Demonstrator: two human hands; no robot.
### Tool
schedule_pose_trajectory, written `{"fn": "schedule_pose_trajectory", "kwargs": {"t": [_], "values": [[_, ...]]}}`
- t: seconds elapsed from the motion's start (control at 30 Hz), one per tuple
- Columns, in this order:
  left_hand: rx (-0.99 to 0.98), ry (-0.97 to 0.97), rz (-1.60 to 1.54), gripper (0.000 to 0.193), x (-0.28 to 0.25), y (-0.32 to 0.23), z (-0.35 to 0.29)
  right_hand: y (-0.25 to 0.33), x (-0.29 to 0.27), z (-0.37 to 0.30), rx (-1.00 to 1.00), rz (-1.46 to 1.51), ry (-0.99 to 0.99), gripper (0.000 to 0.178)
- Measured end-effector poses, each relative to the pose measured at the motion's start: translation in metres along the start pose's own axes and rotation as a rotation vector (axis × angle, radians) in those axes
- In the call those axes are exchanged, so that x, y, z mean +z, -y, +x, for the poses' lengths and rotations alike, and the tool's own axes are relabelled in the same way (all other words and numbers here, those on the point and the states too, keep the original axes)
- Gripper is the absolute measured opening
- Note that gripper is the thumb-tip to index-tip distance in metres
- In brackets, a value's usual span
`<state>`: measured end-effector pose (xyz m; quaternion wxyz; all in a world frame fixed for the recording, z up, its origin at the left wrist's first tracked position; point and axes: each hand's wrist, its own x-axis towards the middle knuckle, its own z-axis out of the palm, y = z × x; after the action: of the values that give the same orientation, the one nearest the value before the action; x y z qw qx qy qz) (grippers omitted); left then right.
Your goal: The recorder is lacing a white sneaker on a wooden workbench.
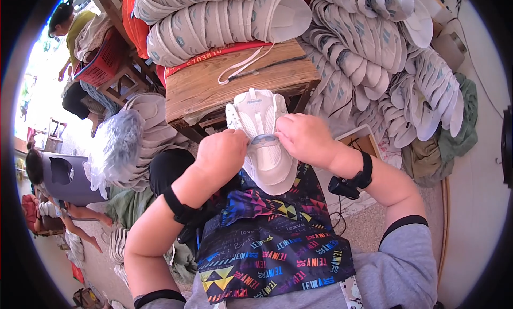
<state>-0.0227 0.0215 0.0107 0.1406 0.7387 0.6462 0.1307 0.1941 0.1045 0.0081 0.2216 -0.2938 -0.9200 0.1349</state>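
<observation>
- Dark, brightly printed cloth apron (278,255) over the lap.
- White mesh shoe upper (266,172), rounded at the near end, above it.
- Left hand (222,152) and right hand (305,140) pinch opposite ends of its blue-grey band (262,139).
- Grained wooden bench (195,98) bearing ribbed rows of nested pale uppers (216,33).

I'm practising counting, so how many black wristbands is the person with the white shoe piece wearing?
2: one black wristband near the left hand, another black wristband near the right hand. Neither is hidden.
</observation>
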Motion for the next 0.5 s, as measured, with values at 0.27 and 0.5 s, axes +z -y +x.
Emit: {"fn": "schedule_pose_trajectory", "kwargs": {"t": [0.27,0.5], "values": [[0.295,0.126,-0.100,0.033,-0.047,0.007,0.021,-0.004,-0.034,0.031,-0.353,-0.263,0.368,0.017],[0.391,0.161,0.123,0.032,-0.042,0.005,0.028,-0.014,-0.038,0.063,-0.243,0.079,0.722,0.046]]}}
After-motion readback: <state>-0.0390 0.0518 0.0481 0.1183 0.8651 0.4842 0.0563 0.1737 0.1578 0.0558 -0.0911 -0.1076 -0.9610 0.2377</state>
